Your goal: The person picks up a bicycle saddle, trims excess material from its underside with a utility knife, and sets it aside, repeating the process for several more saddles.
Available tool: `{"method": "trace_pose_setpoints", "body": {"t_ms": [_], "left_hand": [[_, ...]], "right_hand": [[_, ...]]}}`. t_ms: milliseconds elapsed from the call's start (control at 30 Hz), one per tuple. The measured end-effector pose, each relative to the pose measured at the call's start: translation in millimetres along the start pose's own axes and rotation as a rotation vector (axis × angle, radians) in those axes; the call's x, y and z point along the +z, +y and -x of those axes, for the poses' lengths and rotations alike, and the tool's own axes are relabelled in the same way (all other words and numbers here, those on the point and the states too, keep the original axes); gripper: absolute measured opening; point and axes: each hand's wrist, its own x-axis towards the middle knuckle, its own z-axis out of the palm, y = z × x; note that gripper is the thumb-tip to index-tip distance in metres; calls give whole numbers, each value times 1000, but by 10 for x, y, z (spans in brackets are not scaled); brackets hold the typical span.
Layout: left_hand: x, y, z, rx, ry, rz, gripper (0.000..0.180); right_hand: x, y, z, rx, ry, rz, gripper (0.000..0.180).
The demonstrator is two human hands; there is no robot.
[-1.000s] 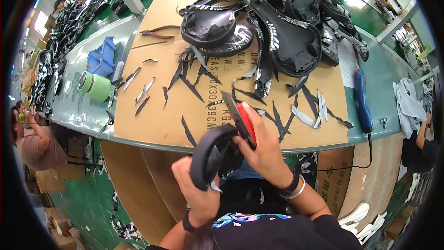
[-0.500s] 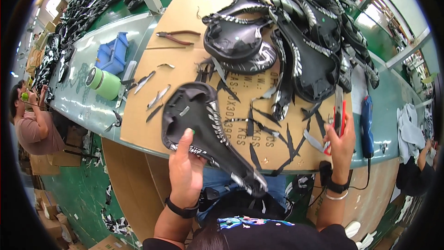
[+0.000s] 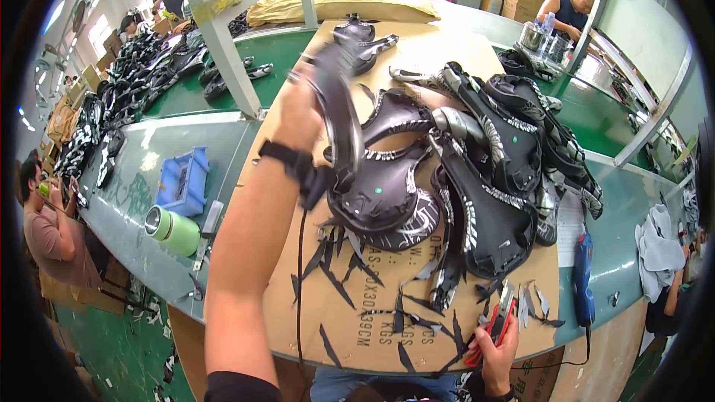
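Note:
My left hand [image 3: 299,115] is stretched far forward over the cardboard and grips a black bicycle saddle [image 3: 344,123], which is tilted on edge and smeared by motion. Just right of it lies an upturned saddle [image 3: 380,190] with a green dot, stacked on another with white markings. Near the front edge, my right hand [image 3: 497,353] is closed round a red utility knife [image 3: 503,313], its tip pointing away from me. Dark trimmed strips [image 3: 398,313] lie scattered between the knife and the saddles. My left forearm covers part of the cardboard.
A heap of saddles [image 3: 495,208] fills the right of the cardboard sheet [image 3: 275,320]. A blue corded tool [image 3: 583,275] lies to its right. At left are a green bottle [image 3: 173,229], a blue bin [image 3: 183,179] and a metal post [image 3: 223,37]. A person [image 3: 570,15] works at the far right.
My left hand has carried the saddle from the front edge forward to the far left of the cardboard. The right hand keeps the knife, now lower in view. The view has tilted up.

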Motion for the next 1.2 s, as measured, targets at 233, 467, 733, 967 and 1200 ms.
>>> {"method": "trace_pose_setpoints", "body": {"t_ms": [233, 467, 733, 967, 1200], "left_hand": [[174, -358, -657, -383, -361, -1190, 65], [253, -554, -32, -73, -411, -1823, 106], [-150, 389, 1767, 198, -604, -1549, 77], [-576, 21, 3366, -20, -1098, -1864, 68], [-506, -217, 3548, -140, -925, -1548, 89]], "right_hand": [[-92, 263, -37, -64, -54, 54, 44], [-184, 478, -19, -180, -63, 122, 41], [-25, 148, 33, -151, -101, -59, 45], [393, -125, 139, -19, -438, 58, 48], [242, -86, 50, -411, -479, 434, 49]]}}
